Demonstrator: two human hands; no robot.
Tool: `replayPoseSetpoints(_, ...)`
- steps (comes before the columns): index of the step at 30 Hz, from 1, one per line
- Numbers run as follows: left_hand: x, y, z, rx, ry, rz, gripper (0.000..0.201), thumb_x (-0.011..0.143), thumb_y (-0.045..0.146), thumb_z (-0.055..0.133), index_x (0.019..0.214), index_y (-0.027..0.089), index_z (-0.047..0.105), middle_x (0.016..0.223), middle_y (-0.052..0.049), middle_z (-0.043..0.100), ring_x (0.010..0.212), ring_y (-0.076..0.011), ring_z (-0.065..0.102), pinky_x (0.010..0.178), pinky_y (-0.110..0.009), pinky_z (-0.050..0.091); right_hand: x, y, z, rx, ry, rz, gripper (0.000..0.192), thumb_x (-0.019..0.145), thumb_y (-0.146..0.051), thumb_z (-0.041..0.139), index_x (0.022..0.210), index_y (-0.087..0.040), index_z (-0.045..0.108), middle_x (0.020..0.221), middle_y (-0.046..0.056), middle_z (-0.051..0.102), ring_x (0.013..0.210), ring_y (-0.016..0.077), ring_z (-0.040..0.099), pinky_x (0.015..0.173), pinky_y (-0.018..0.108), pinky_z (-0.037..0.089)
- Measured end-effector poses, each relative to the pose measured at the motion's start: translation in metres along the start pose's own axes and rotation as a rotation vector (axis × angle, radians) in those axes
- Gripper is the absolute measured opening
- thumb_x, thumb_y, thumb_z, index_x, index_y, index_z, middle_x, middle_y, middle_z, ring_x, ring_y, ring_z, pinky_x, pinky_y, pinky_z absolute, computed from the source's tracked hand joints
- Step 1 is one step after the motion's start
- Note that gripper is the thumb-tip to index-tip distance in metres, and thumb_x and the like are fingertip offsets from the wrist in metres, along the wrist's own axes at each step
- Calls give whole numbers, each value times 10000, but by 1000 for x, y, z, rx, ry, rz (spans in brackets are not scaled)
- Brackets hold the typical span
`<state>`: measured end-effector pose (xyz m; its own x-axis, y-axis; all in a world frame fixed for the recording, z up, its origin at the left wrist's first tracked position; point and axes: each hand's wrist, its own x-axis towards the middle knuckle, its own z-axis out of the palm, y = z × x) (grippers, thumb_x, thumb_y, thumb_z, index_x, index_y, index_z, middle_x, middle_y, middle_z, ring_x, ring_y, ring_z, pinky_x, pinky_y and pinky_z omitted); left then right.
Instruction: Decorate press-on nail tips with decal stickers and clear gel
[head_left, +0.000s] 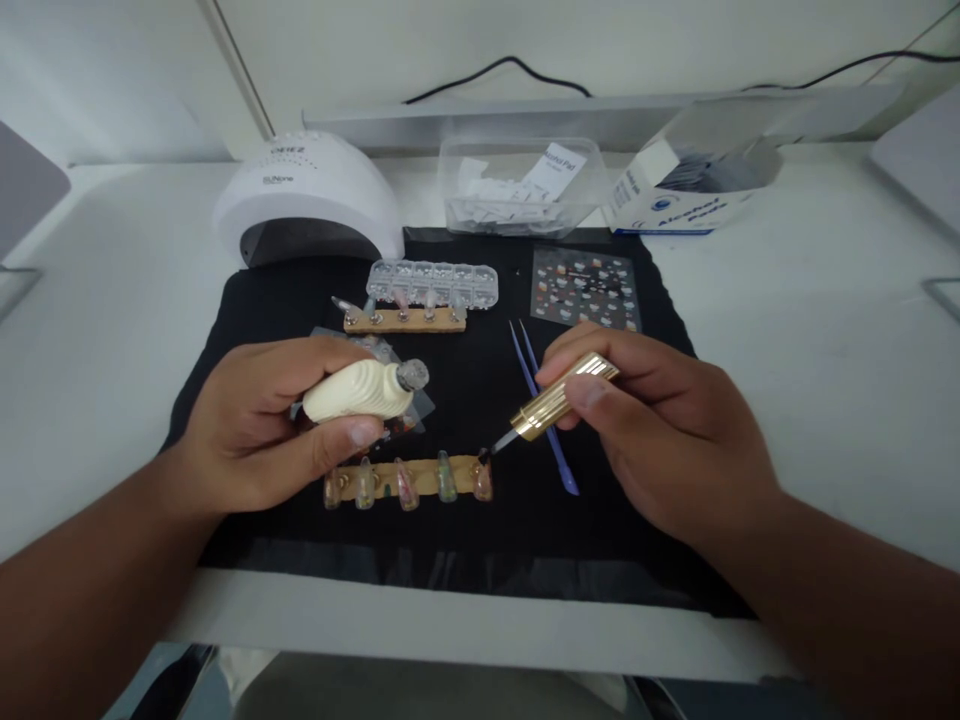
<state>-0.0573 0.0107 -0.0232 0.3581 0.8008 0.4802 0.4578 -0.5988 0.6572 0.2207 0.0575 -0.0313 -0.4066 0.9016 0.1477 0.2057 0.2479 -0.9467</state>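
Centrally, a white tabletop (825,400) is covered by a black rectangular cloth mat (480,540), on which everything else is laid out. At the mat's far left corner a white domed nail-curing lamp (307,200) is set, and behind the far edge a clear plastic tub of paper sachets (517,185) and an opened blue-and-white cardboard box of alcohol pads (675,195) are seen. A patterned sticker sheet (586,288), a clear compartmented rhinestone case (433,282) and a far wooden strip of mounted nail tips (403,318) are ranged further in.

The left hand (255,440) is closed around a cream ribbed bottle with a glittery neck (364,388), held on its side with the neck pointing right. The right hand (660,430) is pinched shut on a gold fluted brush cap (562,398), whose long axis slopes down and to the left, so that the dark brush tip (487,455) is brought just above or onto the rightmost nail.

That nail belongs to a near wooden strip of five decorated nail tips (409,478), laid crosswise below the bottle and left of the right hand, which is the nearer one to that end. Purple plastic tweezers (544,410) are left lying partly beneath the cap.
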Motion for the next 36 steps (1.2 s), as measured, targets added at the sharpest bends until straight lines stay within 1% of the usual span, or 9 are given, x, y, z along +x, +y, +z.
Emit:
replayPoseSetpoints(2,1,1,0,10,-11,0,121,923,245,685,1022,176,701,823,4,723,644,-87,622,569,-176,474,-1,0,0,48,-40,-8,196,938,-444,609,866,-277,682,668,-15,558,634,163,510,554,312,408)
replayPoseSetpoints(5,4,3,1,31,-1,11,130,915,257,689,1006,163,689,779,5,703,604,-85,612,534,-173,468,-2,-3,1,22,-100,-71,158,951,-371,600,858,-277,687,723,-9,579,686,162,543,578,306,422)
replayPoseSetpoints(8,5,6,2,48,-11,24,110,914,257,681,965,159,682,705,12,668,555,-84,594,496,-174,454,-1,-5,2,-27,-86,-83,148,947,-312,591,844,-266,687,785,3,606,678,157,557,572,311,418)
replayPoseSetpoints(15,5,10,3,40,-60,38,110,912,282,662,965,186,671,669,14,659,498,-92,579,454,-193,438,1,2,-1,-67,14,-33,178,938,-381,605,824,-260,669,692,-9,582,635,167,537,591,333,414)
replayPoseSetpoints(19,6,11,1,52,-57,39,113,924,289,654,961,184,669,675,6,662,507,-97,587,466,-201,449,1,1,-2,47,-34,-6,184,939,-422,609,857,-274,682,705,-3,575,615,164,499,547,319,401)
replayPoseSetpoints(23,7,13,1,41,-72,9,106,908,295,667,993,235,686,653,15,668,467,-111,572,432,-224,440,0,-3,-1,43,-123,-77,156,942,-385,611,865,-275,691,787,19,585,680,179,536,547,316,419)
replayPoseSetpoints(27,8,14,2,35,-90,5,134,906,298,663,1037,287,687,674,10,688,487,-143,601,435,-262,456,1,-2,-1,-15,-107,-59,154,946,-362,598,852,-274,681,764,12,583,645,168,530,546,318,415)
replayPoseSetpoints(33,7,15,3,19,-93,14,140,909,277,663,1047,276,688,690,10,696,484,-137,599,455,-265,472,5,2,-2,12,-35,1,206,926,-401,620,812,-240,680,697,9,591,591,153,502,544,312,404)
replayPoseSetpoints(36,6,15,2,25,-82,22,117,919,281,651,1029,255,679,684,8,685,486,-129,592,454,-256,462,5,1,-4,104,-96,0,204,927,-419,628,844,-243,689,724,12,597,594,148,502,524,298,394)
